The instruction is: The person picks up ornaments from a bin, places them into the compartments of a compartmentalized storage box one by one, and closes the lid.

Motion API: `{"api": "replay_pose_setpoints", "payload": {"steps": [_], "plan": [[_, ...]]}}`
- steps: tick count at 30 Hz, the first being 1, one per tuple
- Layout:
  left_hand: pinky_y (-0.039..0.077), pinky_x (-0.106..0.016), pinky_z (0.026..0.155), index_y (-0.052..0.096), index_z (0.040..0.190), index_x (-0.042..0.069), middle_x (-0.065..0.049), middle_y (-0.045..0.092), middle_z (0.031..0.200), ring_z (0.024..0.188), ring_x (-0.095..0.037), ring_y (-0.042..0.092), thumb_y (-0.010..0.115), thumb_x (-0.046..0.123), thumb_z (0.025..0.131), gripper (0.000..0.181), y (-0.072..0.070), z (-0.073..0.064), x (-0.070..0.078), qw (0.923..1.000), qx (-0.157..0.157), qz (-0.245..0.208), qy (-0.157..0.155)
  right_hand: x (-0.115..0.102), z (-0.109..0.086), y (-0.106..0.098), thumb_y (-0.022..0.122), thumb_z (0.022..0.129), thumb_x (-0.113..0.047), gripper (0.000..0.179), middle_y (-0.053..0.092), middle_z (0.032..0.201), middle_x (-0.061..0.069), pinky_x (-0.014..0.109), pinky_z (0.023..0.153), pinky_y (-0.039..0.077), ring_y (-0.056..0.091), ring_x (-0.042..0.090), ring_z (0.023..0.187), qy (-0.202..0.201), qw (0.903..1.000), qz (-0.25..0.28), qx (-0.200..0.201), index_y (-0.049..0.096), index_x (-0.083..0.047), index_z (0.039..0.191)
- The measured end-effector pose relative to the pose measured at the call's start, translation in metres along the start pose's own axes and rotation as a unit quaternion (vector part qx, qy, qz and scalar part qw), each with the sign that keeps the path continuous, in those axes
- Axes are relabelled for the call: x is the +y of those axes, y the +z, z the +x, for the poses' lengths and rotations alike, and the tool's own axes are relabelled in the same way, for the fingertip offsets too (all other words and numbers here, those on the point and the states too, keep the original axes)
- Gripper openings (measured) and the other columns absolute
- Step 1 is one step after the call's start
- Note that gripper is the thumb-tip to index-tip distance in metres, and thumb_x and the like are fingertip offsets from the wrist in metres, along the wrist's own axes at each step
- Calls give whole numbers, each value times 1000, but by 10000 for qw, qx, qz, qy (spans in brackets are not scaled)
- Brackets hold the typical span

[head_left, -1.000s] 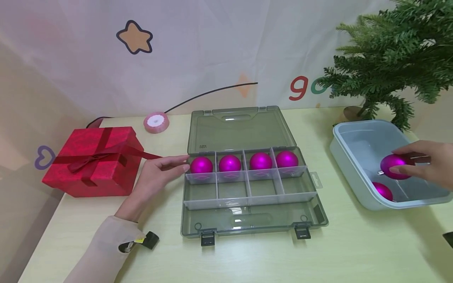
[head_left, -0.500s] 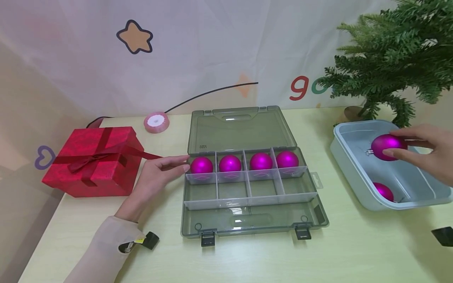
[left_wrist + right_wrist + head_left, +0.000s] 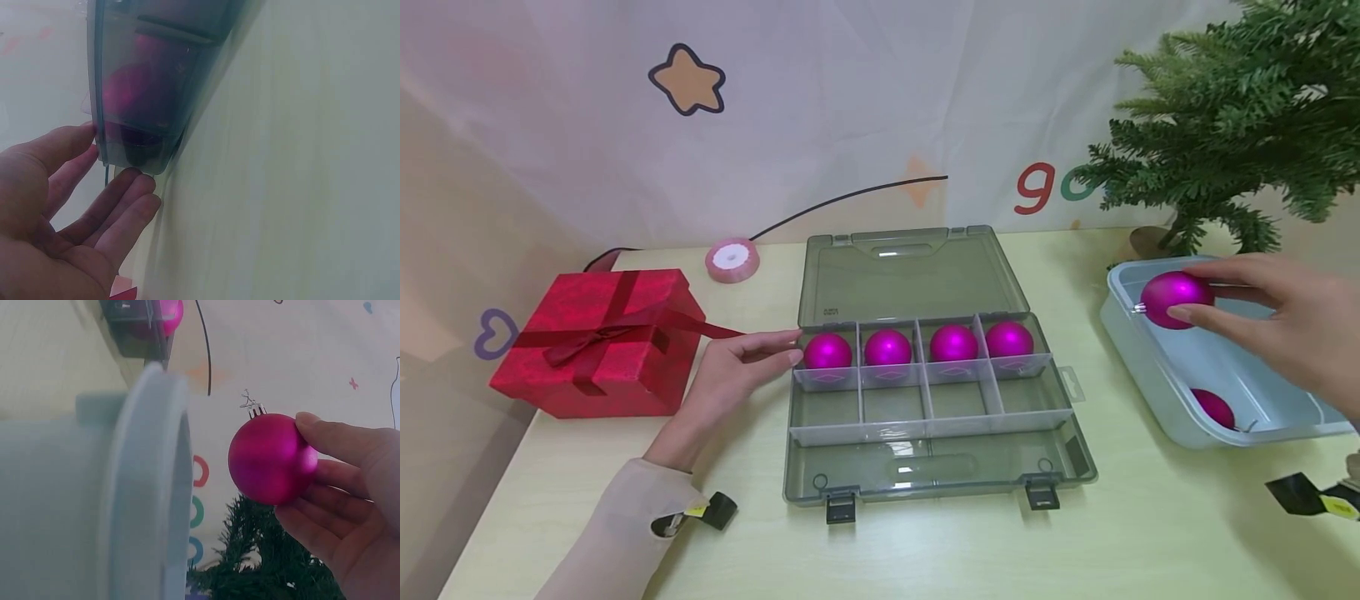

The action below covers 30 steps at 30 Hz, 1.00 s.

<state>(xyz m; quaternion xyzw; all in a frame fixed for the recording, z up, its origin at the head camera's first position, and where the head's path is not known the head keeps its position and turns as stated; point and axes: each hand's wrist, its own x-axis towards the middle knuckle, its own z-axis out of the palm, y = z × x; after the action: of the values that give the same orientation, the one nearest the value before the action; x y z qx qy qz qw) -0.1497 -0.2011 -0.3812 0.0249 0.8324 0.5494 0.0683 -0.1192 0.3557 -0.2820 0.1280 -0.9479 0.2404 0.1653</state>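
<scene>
Held a magenta bauble (image 3: 1177, 300) in the right hand (image 3: 1292, 321), over the far left corner of the pale blue tub (image 3: 1138, 375) and apart from its rim. Curved thumb and fingers round the ball, parted only as wide as its girth. Had on it a smooth, round surface of satin sheen, ending in a small silver cap with a thin wire loop. Pointed that cap left and slightly down in the head view, towards the case (image 3: 891, 402), with the cap-to-base axis near level; pointed it up and a little left in the right wrist view.

Rested the left hand (image 3: 726, 367) at the left side of the case, with fingers loosely extended, touching the smoky plastic rather than grasping it. Had four baubles (image 3: 827, 352) in the far row, one per compartment, behind frosted upright dividers. Had the flat, translucent lid (image 3: 917, 287) folded back, with raised characters too small to read.

Saw another bauble (image 3: 1213, 408) low in the tub, partly hidden by the near wall. Saw a mottled red gift box (image 3: 587, 346) with a ribbon bow, a pink ribbon roll (image 3: 732, 260) and a bristly tree (image 3: 1240, 125). Read a red "g" and green "o" on the cloth backdrop (image 3: 850, 100).
</scene>
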Motion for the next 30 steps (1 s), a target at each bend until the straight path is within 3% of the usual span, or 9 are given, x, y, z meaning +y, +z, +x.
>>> {"api": "replay_pose_setpoints", "payload": {"steps": [7, 17, 30], "plan": [[52, -41, 101, 75, 136, 20, -2, 74, 131, 127, -25, 63, 82, 33, 96, 43, 0, -1, 1, 10000, 7, 5, 8, -15, 4, 7, 89, 84, 0, 51, 70, 120, 21, -4, 81, 29, 34, -36, 96, -26, 9994, -323, -94, 72, -2, 132], [53, -39, 99, 75, 137, 19, -4, 73, 132, 127, -26, 63, 82, 33, 96, 44, -1, -2, 2, 10000, 19, 52, 79, -30, 10, 22, 90, 78, 8, 55, 73, 121, 16, -3, 86, 35, 48, -29, 99, -579, 9982, 140, 71, 75, -4, 129], [53, -42, 100, 74, 137, 19, -4, 73, 133, 128, -27, 62, 81, 34, 96, 44, 0, -2, 2, 9999, 17, 88, 87, -60, 26, 39, 93, 80, -7, 52, 76, 115, 0, 3, 90, 39, 56, -21, 102, -1089, 9935, 268, -183, 77, -13, 129]]}}
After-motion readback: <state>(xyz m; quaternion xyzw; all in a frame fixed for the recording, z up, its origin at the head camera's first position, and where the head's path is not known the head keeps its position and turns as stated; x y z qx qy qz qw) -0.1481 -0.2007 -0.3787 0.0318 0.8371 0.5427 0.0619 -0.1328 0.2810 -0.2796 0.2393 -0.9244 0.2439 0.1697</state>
